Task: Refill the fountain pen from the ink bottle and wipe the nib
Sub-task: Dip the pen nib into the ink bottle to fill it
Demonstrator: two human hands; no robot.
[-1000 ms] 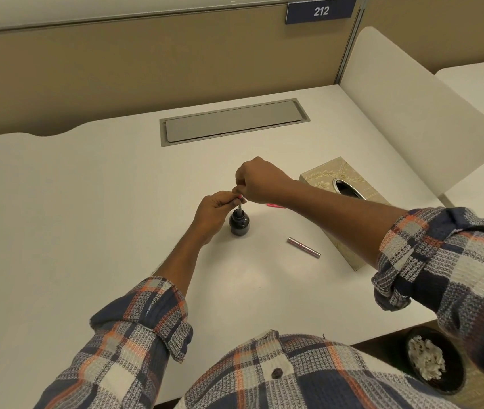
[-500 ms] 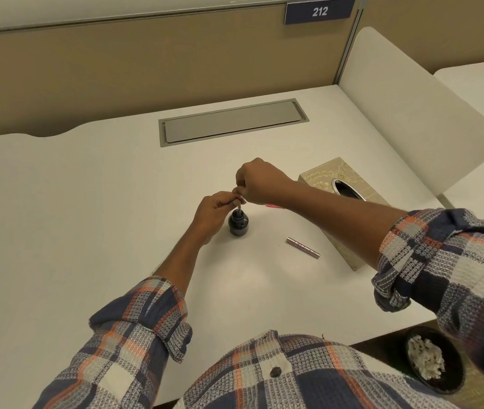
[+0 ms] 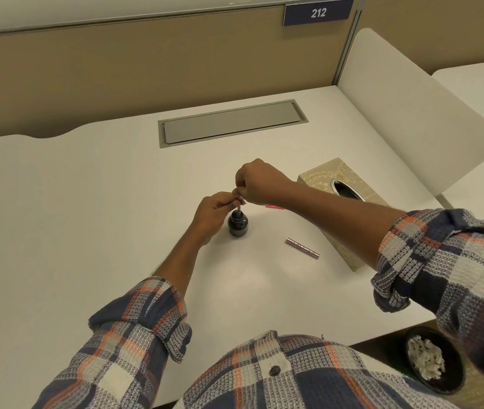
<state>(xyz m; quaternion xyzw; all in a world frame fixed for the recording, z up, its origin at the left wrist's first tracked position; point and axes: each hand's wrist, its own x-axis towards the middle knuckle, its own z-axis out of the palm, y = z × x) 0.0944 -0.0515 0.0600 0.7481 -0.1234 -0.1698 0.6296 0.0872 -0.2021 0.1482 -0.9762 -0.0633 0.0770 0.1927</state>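
Both hands' grips pinch a slim pen (image 3: 239, 203) upright in the round dark glass ink bottle (image 3: 238, 223)

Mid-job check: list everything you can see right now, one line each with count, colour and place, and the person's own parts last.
White desk: one, white, fills the view.
Dark glass ink bottle: one, near-black, open, desk centre under the hands.
Thin fountain pen section: one, dark, upright, tip in the bottle mouth.
Metallic pink pen barrel: one, pinkish, lying right of the bottle.
Small pink piece: one, bright pink, behind the right forearm; mostly hidden.
Beige patterned tissue box: one, beige, right of the hands.
Grey cable hatch: one, grey, rear of desk.
Blue number sign: one, reads 212, on the partition.
Black bin: one, holds white scraps, on the floor at the lower right.
Left hand: pinching the pen section.
Right hand: pinching its top.
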